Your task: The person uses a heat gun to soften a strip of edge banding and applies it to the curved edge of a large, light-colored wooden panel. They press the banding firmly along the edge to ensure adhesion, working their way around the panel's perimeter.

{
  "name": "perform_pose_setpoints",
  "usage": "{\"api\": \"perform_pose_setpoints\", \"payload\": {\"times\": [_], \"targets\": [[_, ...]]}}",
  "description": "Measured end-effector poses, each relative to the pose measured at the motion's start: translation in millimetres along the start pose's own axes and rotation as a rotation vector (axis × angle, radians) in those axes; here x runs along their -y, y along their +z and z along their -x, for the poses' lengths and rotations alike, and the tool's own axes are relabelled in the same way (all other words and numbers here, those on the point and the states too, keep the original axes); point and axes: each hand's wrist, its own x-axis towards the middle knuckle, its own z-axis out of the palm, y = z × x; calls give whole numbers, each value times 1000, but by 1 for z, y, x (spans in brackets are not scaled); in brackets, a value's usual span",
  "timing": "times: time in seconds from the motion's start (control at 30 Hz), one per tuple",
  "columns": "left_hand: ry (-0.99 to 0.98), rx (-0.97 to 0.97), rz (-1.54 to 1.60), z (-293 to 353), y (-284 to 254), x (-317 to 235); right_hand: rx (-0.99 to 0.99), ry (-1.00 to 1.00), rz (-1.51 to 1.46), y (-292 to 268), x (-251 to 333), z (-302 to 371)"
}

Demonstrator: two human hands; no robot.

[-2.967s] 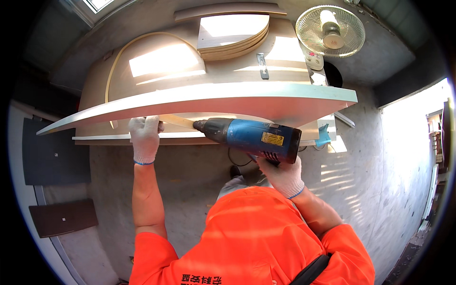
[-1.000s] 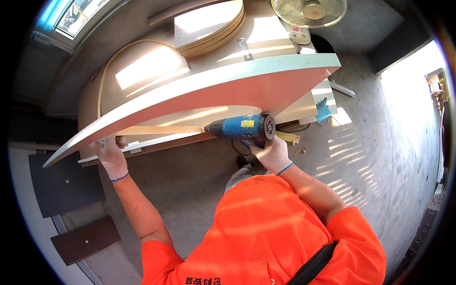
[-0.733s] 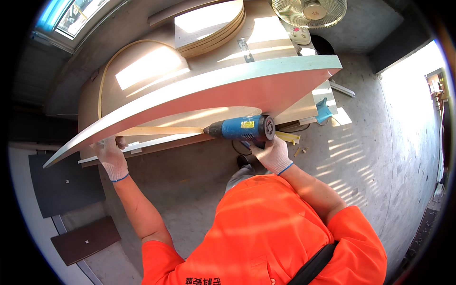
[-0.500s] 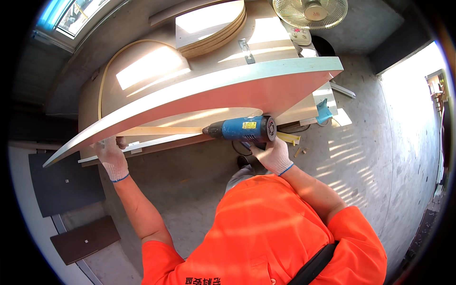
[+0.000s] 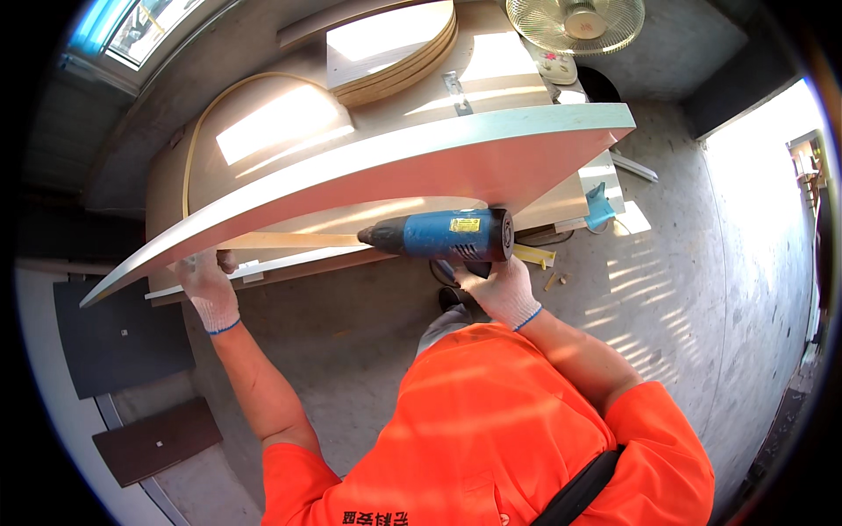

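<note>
In my gloved right hand (image 5: pixel 502 289) is a blue heat gun (image 5: pixel 443 235) with a dark nozzle pointing left. Its nozzle tip is right beside a thin, pale edging strip (image 5: pixel 294 240), which runs leftward from there to my left hand. My gloved left hand (image 5: pixel 209 289) is closed on this strip under the left end of a large curved board (image 5: pixel 395 167), its fingers partly hidden by the board. The board stands on edge, with a pinkish face toward me and a pale top edge. Beyond it, a length of edging (image 5: pixel 187 167) loops over the workbench.
Rounded board pieces (image 5: pixel 395 53) lie stacked on the workbench (image 5: pixel 210 175), near a metal bracket (image 5: pixel 456 95). A fan (image 5: pixel 583 26) is at the far right. Dark panels (image 5: pixel 123 333) rest at the left. Small scraps (image 5: pixel 551 280) lie on the concrete floor.
The heat gun's nozzle has shifted slightly left along the strip and up a little, and the gun has turned slightly. My left hand stays nearly where it was.
</note>
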Motion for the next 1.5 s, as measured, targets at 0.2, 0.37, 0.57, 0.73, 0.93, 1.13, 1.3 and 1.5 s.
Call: {"api": "perform_pose_setpoints", "payload": {"times": [0.2, 0.37, 0.57, 0.73, 0.93, 1.13, 1.3, 1.5], "targets": [[18, -2, -19, -1, -4, 8, -2, 119, 127, 0, 3, 3], [1, -1, -17, -1, -2, 5, -7, 109, 124, 2, -2, 2], [-2, -2, -10, -3, -5, 10, -28, 69, 14, 5, -3, 5], [1, 8, -17, -3, -5, 9, -7, 43, -26, 3, 3, 5], [7, 11, 6, -1, 0, 6, 38, -13, -70, -10, 24, 8], [12, 13, 43, 3, 9, 6, 39, -54, -84, -11, 23, 10], [-6, 17, 58, 1, 8, 10, 37, 51, 71, -11, 22, 9], [-21, 39, 22, 2, 6, 13, 3, 69, 88, -11, 15, 8]]}}
